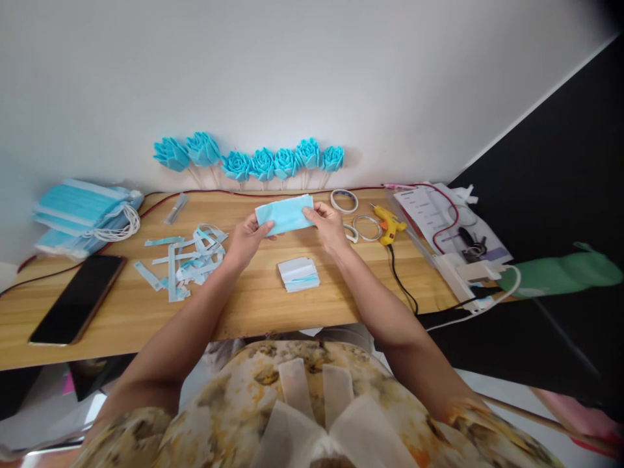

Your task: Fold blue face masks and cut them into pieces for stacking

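Faces a wooden table [258,302], cut off at left; pinches, with left hand [246,239] and right hand [330,224], opposite ends of a light-blue sheet [286,214], seemingly raised above the table, just beyond a smaller white-and-blue stack [299,273]; could crease or skew the sheet through an uneven pull; cannot make out number of layers, nor the underside, turned away.

White wall [292,78], wooden table [253,299], perhaps black partition [560,175]
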Available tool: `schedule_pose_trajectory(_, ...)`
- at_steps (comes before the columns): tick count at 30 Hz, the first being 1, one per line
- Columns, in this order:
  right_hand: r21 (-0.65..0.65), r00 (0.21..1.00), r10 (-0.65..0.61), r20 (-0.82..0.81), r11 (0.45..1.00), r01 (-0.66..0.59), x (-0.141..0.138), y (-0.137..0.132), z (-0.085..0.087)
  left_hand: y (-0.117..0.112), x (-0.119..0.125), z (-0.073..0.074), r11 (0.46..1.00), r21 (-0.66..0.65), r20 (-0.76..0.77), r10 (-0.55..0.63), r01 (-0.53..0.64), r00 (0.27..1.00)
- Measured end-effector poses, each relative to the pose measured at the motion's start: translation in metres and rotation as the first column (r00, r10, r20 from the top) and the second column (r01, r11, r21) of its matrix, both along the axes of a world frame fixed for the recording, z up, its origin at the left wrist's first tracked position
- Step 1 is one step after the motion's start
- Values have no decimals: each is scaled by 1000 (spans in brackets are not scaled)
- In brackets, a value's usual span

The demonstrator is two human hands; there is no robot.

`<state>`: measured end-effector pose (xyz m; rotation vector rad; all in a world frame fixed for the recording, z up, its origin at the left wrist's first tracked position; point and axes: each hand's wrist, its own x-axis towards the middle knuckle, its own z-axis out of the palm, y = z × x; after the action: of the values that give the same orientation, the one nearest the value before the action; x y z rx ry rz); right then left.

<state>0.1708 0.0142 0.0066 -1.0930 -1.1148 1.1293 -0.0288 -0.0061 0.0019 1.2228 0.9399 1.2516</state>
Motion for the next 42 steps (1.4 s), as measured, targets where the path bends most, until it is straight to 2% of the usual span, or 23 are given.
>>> schedule_pose_trajectory(16, 78, 999, -34, 25, 996, 32, 3, 1, 0, 0, 0, -2, 998, -34, -3, -47, 47, 999)
schedule_pose_trajectory(21, 114, 995, -13, 96, 994, 2, 4, -1, 0, -1, -1, -2, 999, -51, 34, 8, -6, 999)
schedule_pose_trajectory(28, 119, 997, -9, 79, 993, -1, 6, 1, -3, 3, -4, -4, 989, -54, 38, 138, -136, 990)
schedule_pose_trajectory(34, 123, 999, -36, 2, 992, 35, 8, 5, -7, 4, -5, -3, 991, -24, -2, 133, -133, 991)
schedule_pose_trajectory(38, 82, 1000, -23, -11, 996, 24, 7, 6, -8, 7, -9, -2, 984, -28, -61, 176, -177, 983)
schedule_pose_trajectory(42, 55, 999, -10, -30, 998, 12, 7, 6, -9, 10, -10, -3, 985, -58, -20, 162, -163, 987)
